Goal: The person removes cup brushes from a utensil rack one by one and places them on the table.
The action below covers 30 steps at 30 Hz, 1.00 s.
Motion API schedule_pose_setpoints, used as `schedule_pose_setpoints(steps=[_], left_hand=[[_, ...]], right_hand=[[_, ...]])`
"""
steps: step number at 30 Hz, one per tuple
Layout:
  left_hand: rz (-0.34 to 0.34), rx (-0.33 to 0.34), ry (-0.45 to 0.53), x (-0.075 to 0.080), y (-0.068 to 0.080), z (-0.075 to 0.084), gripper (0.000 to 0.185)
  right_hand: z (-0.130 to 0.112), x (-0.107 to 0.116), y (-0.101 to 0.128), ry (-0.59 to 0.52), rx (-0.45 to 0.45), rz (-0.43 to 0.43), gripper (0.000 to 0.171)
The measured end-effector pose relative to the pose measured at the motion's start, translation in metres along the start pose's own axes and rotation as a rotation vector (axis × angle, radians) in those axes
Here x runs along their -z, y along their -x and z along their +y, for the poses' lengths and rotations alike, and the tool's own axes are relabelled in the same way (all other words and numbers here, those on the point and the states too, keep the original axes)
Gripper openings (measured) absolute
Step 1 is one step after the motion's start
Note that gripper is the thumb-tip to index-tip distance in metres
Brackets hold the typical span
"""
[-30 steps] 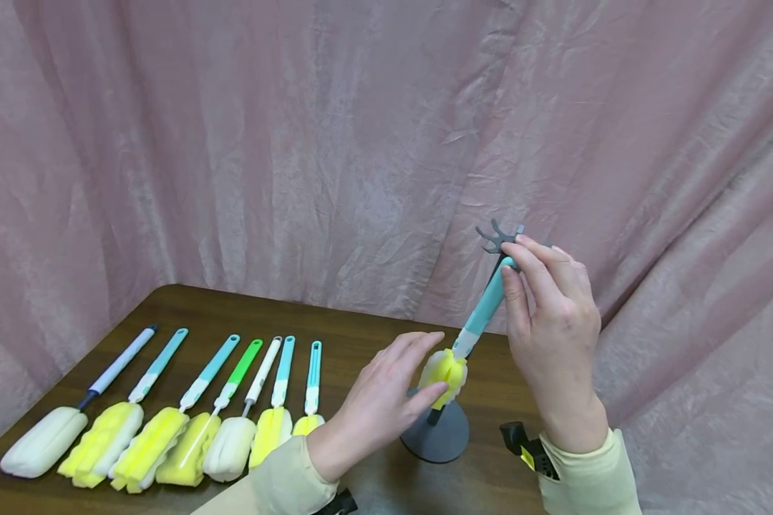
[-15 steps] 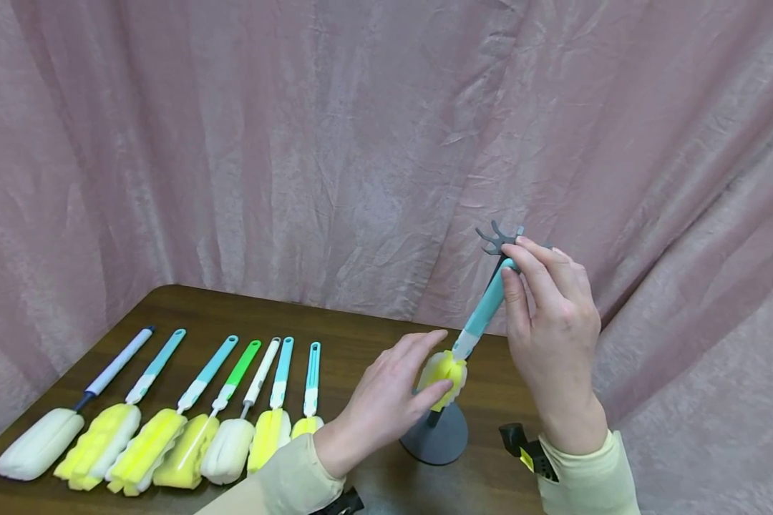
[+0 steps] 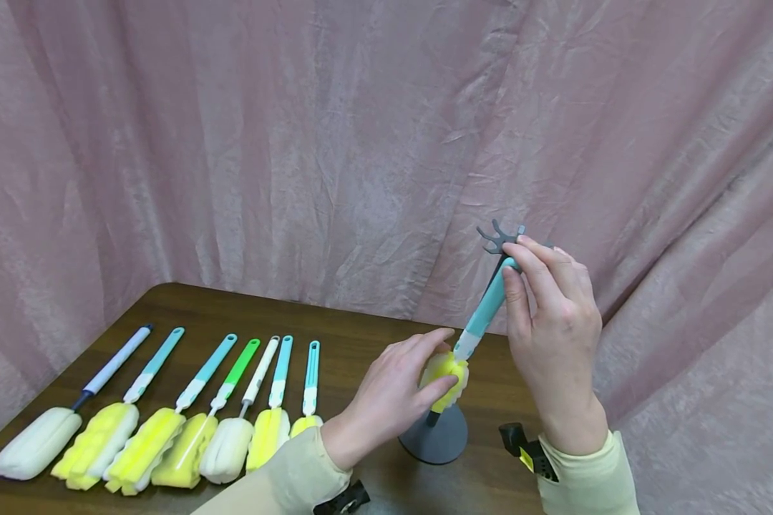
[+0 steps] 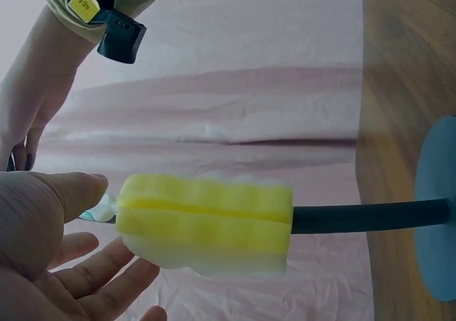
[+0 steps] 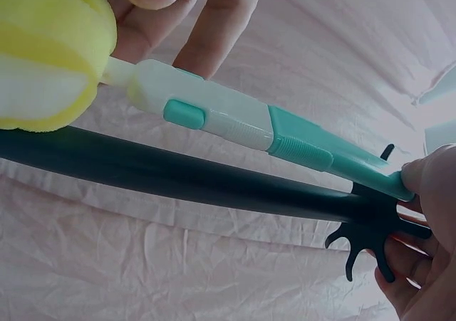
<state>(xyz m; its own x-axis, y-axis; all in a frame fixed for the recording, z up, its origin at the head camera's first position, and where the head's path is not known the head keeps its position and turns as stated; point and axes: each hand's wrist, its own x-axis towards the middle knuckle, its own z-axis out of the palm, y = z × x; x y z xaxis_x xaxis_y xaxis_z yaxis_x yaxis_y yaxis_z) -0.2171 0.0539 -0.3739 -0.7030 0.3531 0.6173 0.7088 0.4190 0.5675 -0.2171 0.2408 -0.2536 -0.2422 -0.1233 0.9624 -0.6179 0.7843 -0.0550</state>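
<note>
Tabletop's right edge: right hand pinching brush, left hand seemingly cupping sponge.

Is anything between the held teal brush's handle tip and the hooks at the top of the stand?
Nothing visible. The right hand pinches the teal brush at its handle end, right against the stand's hooks; the left hand cups its sponge head.

This looks like a staged recording setup, not a lived-in room. A crumpled pink curtain hangs as backdrop on the far and right sides, closing off everything behind a dark wooden table. Sponge bottle brushes lie in a neat row at near left.
</note>
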Motion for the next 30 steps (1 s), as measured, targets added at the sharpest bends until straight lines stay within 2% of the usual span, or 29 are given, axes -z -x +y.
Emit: schedule_pose_setpoints(steps=[10, 20, 30], left_hand=[[0.02, -0.063, -0.002, -0.006, -0.009, 0.0, 0.054], [0.021, -0.092, -0.017, -0.01, -0.011, 0.001, 0.045], [0.058, -0.125, 0.027, -0.011, -0.012, 0.004, 0.037]], right_hand=[[0.0, 0.0, 0.0, -0.001, 0.004, 0.005, 0.028], [-0.001, 0.001, 0.0, 0.0, 0.006, -0.003, 0.028], [0.0, 0.002, 0.001, 0.005, 0.002, -0.001, 0.028]])
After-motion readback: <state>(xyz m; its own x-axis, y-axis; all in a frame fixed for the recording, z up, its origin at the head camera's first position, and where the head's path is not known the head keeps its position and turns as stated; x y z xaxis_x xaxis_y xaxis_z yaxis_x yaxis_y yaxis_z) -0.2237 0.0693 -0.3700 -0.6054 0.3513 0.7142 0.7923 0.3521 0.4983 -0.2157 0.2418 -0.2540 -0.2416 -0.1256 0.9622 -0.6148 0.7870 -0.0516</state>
